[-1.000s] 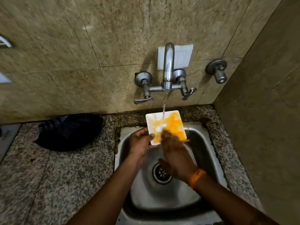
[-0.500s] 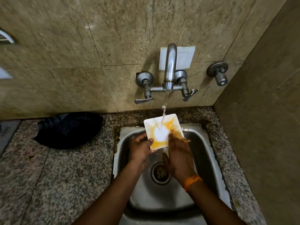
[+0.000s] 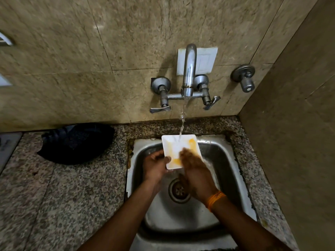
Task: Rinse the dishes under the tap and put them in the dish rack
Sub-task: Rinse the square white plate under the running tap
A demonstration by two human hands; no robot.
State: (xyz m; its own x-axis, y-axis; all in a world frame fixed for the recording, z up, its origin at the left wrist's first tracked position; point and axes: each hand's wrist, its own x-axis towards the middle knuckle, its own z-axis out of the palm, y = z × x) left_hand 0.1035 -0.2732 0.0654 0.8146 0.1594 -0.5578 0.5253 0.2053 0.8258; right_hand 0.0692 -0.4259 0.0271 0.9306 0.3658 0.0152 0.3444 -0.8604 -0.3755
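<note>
A square white plate with orange-yellow smears is held over the steel sink, under the stream from the wall tap. My left hand grips the plate's near left edge, thumb on top. My right hand lies with its fingers flat on the plate's face, rubbing the right side; it wears an orange thread at the wrist. Water lands on the plate's far middle. No dish rack is in view.
A dark cloth bundle lies on the speckled granite counter left of the sink. The sink drain shows between my wrists. Tiled walls close in behind and at the right, with a separate valve.
Much of the orange residue has washed off the plate, leaving patches at the right and near edges. My right hand has kept rubbing over the plate's face. The plate sits lower in the view.
</note>
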